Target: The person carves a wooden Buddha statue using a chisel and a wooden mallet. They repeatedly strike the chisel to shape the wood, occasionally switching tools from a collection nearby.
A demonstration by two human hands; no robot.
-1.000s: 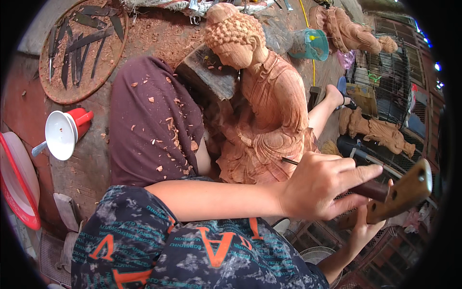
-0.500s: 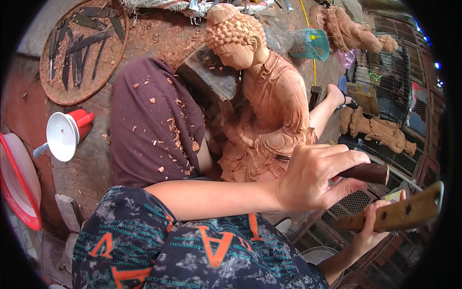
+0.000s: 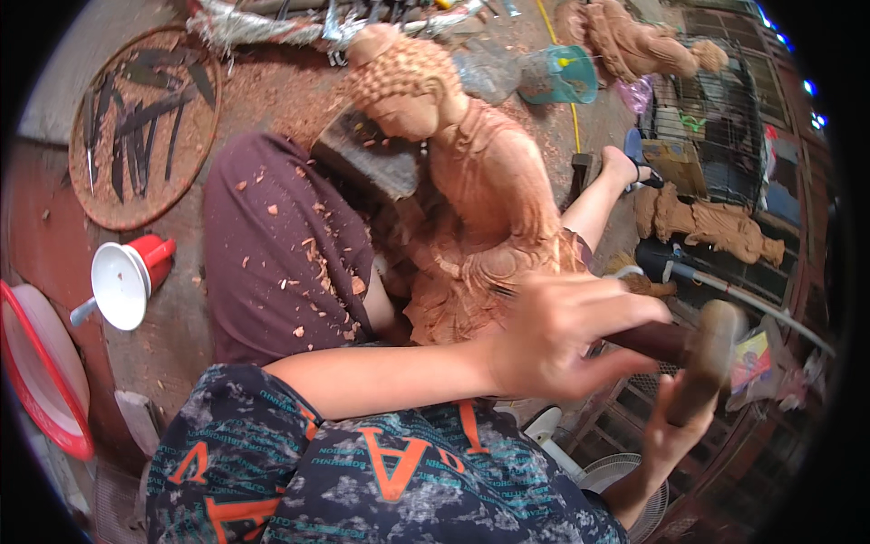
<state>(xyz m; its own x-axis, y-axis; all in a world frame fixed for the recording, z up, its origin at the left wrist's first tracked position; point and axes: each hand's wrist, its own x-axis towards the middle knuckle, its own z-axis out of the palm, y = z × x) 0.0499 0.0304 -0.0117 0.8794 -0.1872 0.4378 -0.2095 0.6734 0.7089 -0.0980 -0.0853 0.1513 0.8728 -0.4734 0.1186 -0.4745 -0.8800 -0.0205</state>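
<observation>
A carved wooden statue of a seated figure (image 3: 512, 172) with curled hair leans between my legs, beside a dark wood block (image 3: 367, 163). My left hand (image 3: 557, 335) is closed round a carving chisel with a dark round handle (image 3: 639, 340). The chisel's thin dark tip points at the folds in the statue's lap; my fingers partly hide it. At lower right my right hand (image 3: 680, 422) grips a wooden mallet (image 3: 711, 354), whose worn, blurred head is at the butt of the chisel handle. Whether they touch, I cannot tell.
Several dark blades lie in a round woven tray (image 3: 82, 195) at far left. Below it are a white-and-red cup-like vessel (image 3: 120, 286) and a red-rimmed basin (image 3: 54, 381). A teal bucket (image 3: 571, 77), another carved figure (image 3: 711, 231) and a wire cage (image 3: 725, 136) stand to the right.
The mallet has swung leftward and up to the chisel's butt end, its head now turned toward me. My left hand and chisel have shifted slightly left, and the whole view has tilted a little.
</observation>
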